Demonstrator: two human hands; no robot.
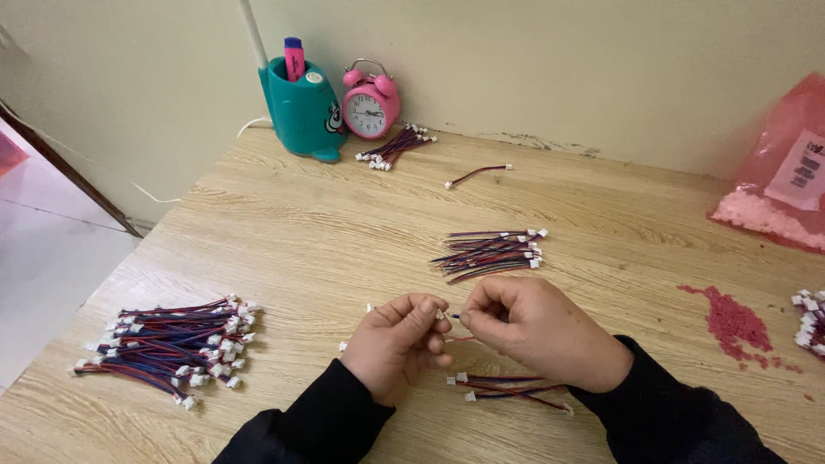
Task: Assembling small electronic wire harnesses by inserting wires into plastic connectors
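My left hand [397, 342] and my right hand [537, 326] meet over the middle of a wooden table [326, 223]. The left hand's fingertips pinch a small white connector [440, 314]. Pinched in the right hand is the end of a thin red and blue wire [454, 316], right against that connector. A few short wires with white connectors [503, 387] lie just under my right wrist. A small bundle of the same wires [494, 253] lies just beyond my hands.
A large pile of wires [172, 348] lies at the left. A teal pen holder [301, 107], a pink alarm clock [370, 101], another small bundle [395, 146] and a single wire [477, 175] sit at the back. A pink bag [773, 172] and red granules [735, 322] are at the right.
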